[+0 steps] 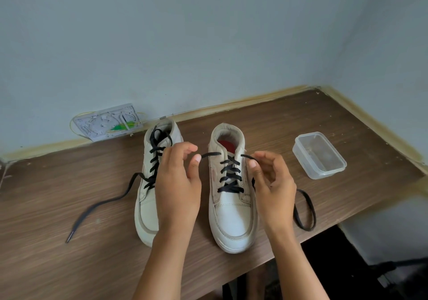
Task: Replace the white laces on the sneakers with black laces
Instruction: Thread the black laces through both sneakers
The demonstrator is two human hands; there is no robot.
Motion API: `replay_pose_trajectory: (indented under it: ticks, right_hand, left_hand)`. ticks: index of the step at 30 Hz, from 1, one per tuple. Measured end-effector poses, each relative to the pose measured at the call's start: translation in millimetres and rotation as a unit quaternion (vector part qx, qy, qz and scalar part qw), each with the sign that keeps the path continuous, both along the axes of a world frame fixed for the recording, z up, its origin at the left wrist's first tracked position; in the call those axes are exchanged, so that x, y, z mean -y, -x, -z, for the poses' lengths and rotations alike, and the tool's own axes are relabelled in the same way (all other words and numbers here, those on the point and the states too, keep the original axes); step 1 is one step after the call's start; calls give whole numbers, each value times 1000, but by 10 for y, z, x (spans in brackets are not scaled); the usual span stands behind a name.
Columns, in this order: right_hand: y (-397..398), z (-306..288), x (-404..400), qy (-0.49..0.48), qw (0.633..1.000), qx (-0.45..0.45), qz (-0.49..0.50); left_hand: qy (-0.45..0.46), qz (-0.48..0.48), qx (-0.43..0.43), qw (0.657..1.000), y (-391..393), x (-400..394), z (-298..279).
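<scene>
Wooden table (69, 265) carries two white sneakers (231, 218), a loose black lace (99, 204), a clear plastic tub (319, 156)

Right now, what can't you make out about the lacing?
- Left sneaker: its inner eyelets, head view, covered by the left hand.
- Right lace tail: its tip, behind the right hand.
- Old white laces: none visible; clear container looks empty.

White sneakers (232, 207), black laces (229, 177), wood-grain table (69, 241).
</scene>
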State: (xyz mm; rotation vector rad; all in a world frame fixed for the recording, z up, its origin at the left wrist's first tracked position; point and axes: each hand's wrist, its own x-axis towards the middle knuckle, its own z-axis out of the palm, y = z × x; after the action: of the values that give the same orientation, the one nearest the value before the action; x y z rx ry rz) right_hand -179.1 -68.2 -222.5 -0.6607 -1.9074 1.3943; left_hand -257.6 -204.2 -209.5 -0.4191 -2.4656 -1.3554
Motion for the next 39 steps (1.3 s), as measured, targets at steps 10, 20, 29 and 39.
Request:
replay_pose_trajectory:
  ticks: [10,20,29,39]
  right_hand:
    - [8,53,-64,-63,995,77,15]
    - [-16,-16,-54,-75,995,63,4]
    - [-4,-3,-24,-30,999,35,14]
    - [-32,-41,32,2,998,-23,-52]
  left_hand:
    - [-39,54,148,987,-47,35,-54]
    - [-62,98,207,971,-39,12,-21]
    - [-24,153,232,960,24,77,5]
    - [-4,188,242,952,13,95,-50]
